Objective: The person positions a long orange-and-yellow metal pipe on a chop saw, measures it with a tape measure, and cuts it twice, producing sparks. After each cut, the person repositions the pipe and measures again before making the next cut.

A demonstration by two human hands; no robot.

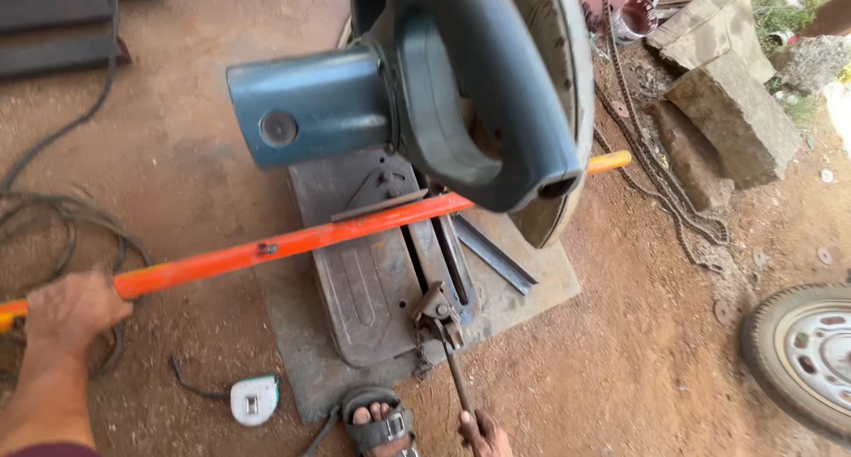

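Our left hand [73,308] wraps its fingers closed around the orange steel bar [292,240], which lies across the chop saw [425,93] base under the raised blade; our right hand [483,435] grips the vise crank handle [459,377], fingers curled; a tape measure [254,398] lies near our sandalled foot [379,421].

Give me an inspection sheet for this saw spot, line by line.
Surface: bare reddish dirt ground.
Job's things: orange bar lies across the base of the blue chop saw; vise handle sticks out in front.
Clutter: tape measure, stone blocks, chain.
Hands: left hand grips the bar; right hand holds the vise handle.
Cables: dark cable coiled on the ground at left.
Surroundings: wheel at right, sandalled foot by the base.
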